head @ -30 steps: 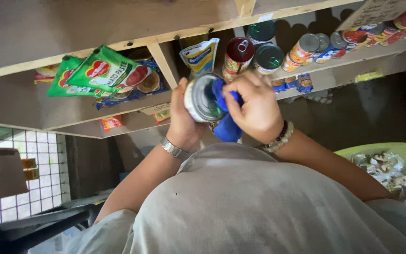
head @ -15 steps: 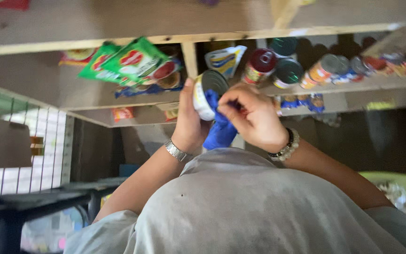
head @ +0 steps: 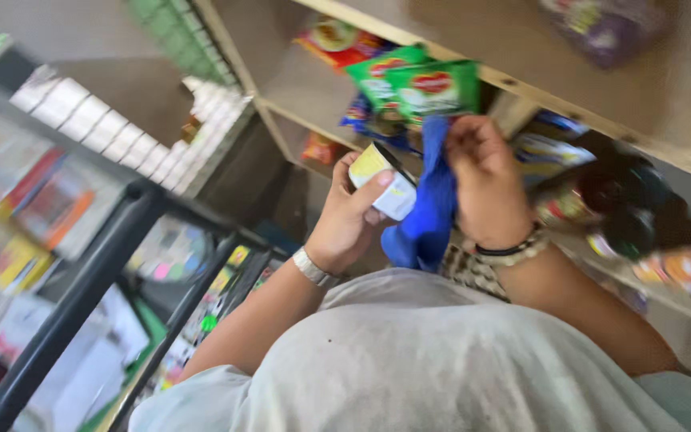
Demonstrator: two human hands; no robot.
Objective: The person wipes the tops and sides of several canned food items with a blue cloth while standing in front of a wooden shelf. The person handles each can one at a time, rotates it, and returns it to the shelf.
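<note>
Blue cloth (head: 424, 216) hangs gripped in right hand (head: 485, 180); left hand (head: 349, 220) clasps a tin can (head: 383, 182).

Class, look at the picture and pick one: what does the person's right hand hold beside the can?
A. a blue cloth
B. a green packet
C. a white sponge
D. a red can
A. The right hand grips a blue cloth that hangs down next to the can, which the left hand holds; the green packets stay on the shelf behind.
</note>
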